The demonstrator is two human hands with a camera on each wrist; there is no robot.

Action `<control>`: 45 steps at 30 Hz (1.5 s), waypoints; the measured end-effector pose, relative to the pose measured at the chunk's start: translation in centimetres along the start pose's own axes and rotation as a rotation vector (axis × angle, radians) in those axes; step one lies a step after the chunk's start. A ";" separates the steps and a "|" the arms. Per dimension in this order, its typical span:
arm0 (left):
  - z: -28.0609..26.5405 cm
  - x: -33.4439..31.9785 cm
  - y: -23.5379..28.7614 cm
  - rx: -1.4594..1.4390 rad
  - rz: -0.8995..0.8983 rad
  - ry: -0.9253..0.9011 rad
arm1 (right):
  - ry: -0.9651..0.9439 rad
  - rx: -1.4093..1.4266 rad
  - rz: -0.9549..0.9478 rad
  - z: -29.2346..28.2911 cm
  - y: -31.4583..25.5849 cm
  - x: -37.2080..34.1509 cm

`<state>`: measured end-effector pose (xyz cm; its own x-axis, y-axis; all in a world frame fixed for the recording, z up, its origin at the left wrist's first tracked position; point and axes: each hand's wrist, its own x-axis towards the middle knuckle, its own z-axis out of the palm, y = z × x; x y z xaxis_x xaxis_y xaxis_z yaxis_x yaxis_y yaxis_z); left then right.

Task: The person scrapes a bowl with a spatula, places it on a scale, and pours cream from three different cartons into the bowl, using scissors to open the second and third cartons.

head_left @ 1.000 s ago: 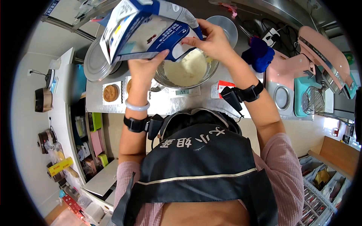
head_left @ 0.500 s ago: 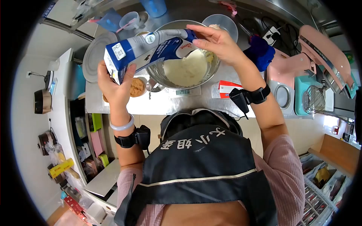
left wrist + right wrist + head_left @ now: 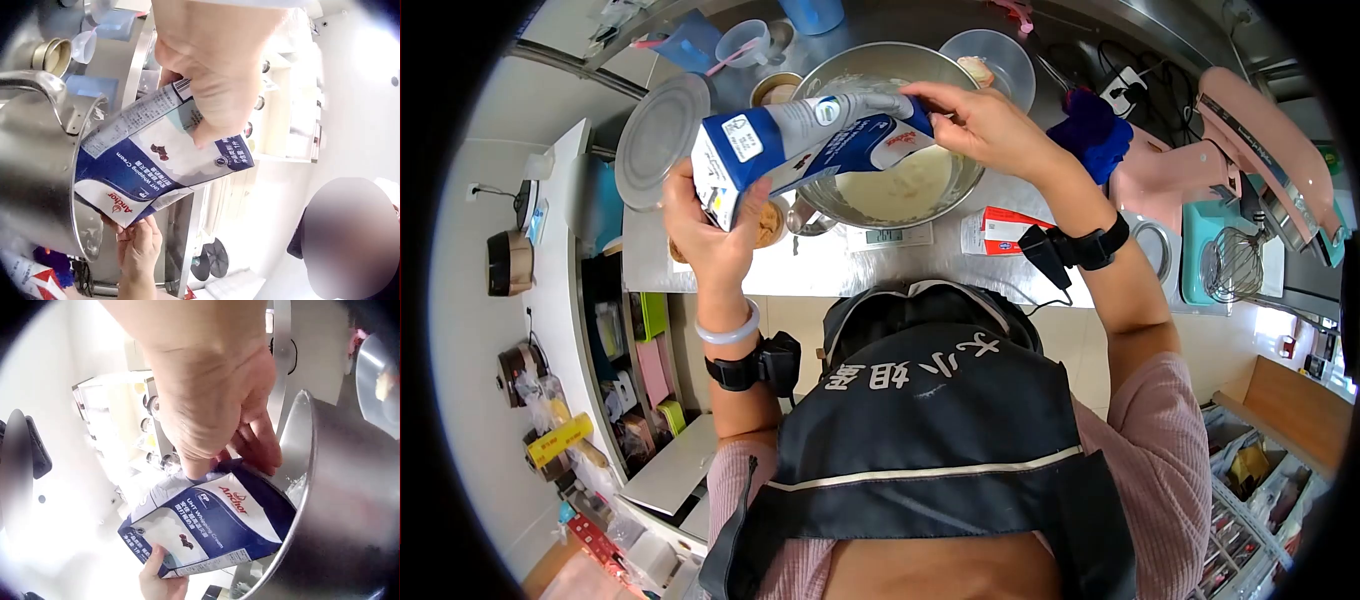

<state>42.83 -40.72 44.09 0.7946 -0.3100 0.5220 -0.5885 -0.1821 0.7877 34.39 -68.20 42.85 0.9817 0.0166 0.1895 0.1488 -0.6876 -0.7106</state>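
Carton of blue-and-white cardboard (image 3: 840, 145), marked as whipping cream, lies tilted between my two hands, low across the left side of a deep, round steel bowl (image 3: 880, 62). A second ago it was higher and blocked more of the bowl; now it slants down to the right, and the bowl's far inner wall shows. My left hand (image 3: 715, 240) has moved out left to the carton's base, gripping it with the thumb on the near side and the fingers behind. My right hand (image 3: 990, 130) pinches the crumpled right end, which hangs over the bowl. I judge that this longer hold steadies the tilt and keeps that end inside the rim. I cannot make out any stream. Inside the bowl, the smooth, pale cream-coloured mixture (image 3: 895, 195) shows below the carton. On the near side, a flat white digital scale (image 3: 915, 237) juts out by the rim, its figures too small to trust. Near right, apart from the bowl, is a small red-and-white box (image 3: 1000, 232).
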 end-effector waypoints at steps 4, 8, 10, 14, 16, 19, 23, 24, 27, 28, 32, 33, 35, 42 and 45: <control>0.4 -0.7 -0.5 -0.028 0.040 0.037 | 0.062 -0.074 -0.033 0.7 0.4 0.2; 0.1 -1.3 -0.7 0.085 0.015 0.118 | 0.023 0.113 0.097 1.2 0.8 -0.2; 0.0 -1.5 -0.7 0.115 0.049 0.103 | 0.044 0.533 0.159 1.8 1.1 0.4; 0.7 -1.7 0.2 0.123 0.151 0.124 | 0.016 0.795 0.356 2.4 -0.2 0.4; 0.8 -2.0 0.3 0.189 0.205 0.139 | 0.009 0.780 0.368 2.3 -0.5 0.5; 1.2 -2.4 0.4 0.166 0.234 0.151 | -0.015 0.670 0.342 2.3 -0.6 0.4; 1.7 -2.6 0.6 0.178 0.274 0.164 | -0.070 0.628 0.305 2.0 -0.6 0.5; 1.7 -2.6 0.5 0.177 0.277 0.169 | -0.064 0.599 0.285 2.1 -0.5 0.4; 1.8 -2.7 0.5 0.197 0.274 0.158 | -0.065 0.548 0.272 2.3 -0.1 0.3; 1.9 -2.7 0.5 0.204 0.274 0.164 | -0.072 0.524 0.276 2.3 0.0 0.3; 1.9 -2.8 0.4 0.210 0.300 0.188 | -0.064 0.497 0.285 2.3 -0.1 0.4; 1.9 -2.9 0.5 0.186 0.315 0.198 | -0.036 0.510 0.290 2.4 -0.3 0.4; 2.1 -3.0 0.4 0.156 0.325 0.210 | -0.010 0.516 0.302 2.3 -0.4 0.4; 2.0 -2.7 0.5 0.101 0.265 0.285 | -0.016 0.809 0.484 1.5 -1.2 1.1; 2.2 -2.9 0.9 0.214 0.301 0.276 | -0.048 0.809 0.524 2.1 -0.6 1.2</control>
<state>39.64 -42.00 42.55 0.5766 -0.1239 0.8076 -0.7936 -0.3199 0.5176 35.68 -66.20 42.08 0.9478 -0.1079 -0.2999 -0.2908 0.0922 -0.9523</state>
